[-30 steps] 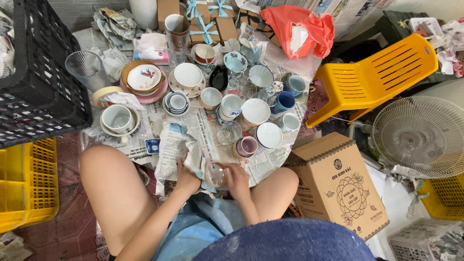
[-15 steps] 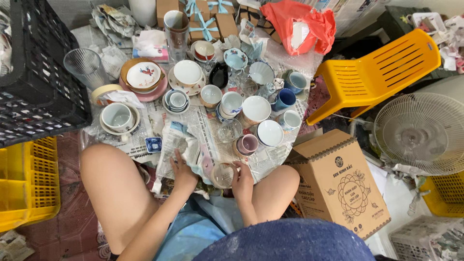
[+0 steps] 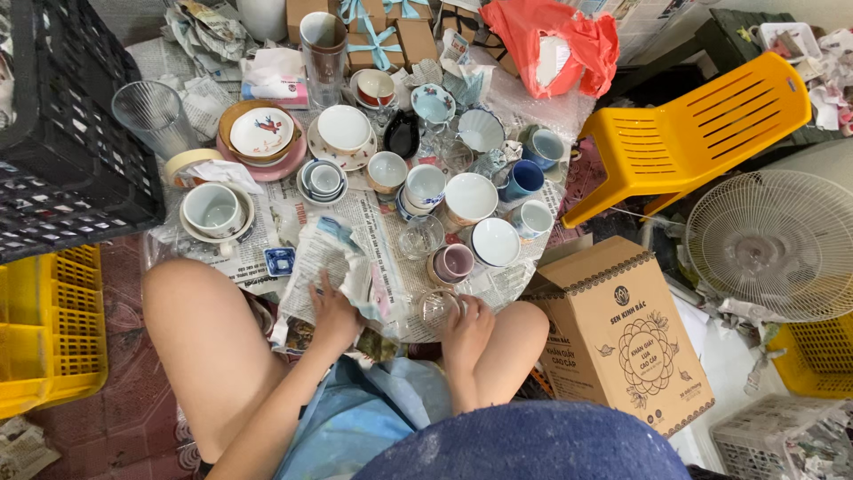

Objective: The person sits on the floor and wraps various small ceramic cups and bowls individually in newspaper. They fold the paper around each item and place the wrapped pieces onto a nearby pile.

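Observation:
I sit on the floor with my knees apart. My left hand [image 3: 333, 311] presses on a crumpled sheet of newspaper [image 3: 324, 262] lying in front of me. My right hand [image 3: 464, 327] grips a small clear glass [image 3: 437, 307] set down on the newspaper, fingers curled round its near side. Just beyond stand a pink cup [image 3: 455, 262], a white bowl [image 3: 495, 242] and another clear glass [image 3: 419, 236].
Several cups, bowls and saucers crowd the newspaper-covered floor [image 3: 355, 160]. A black crate [image 3: 53, 142] and yellow crate [image 3: 44, 329] stand left. A cardboard box [image 3: 622, 338], yellow plastic chair [image 3: 693, 133] and white fan [image 3: 782, 244] are right. Gift boxes [image 3: 373, 36] and a red bag [image 3: 551, 40] lie behind.
My right hand has carried the clear glass a little rightward and down onto the paper. My left hand stays on the crumpled newspaper. The view has shifted slightly.

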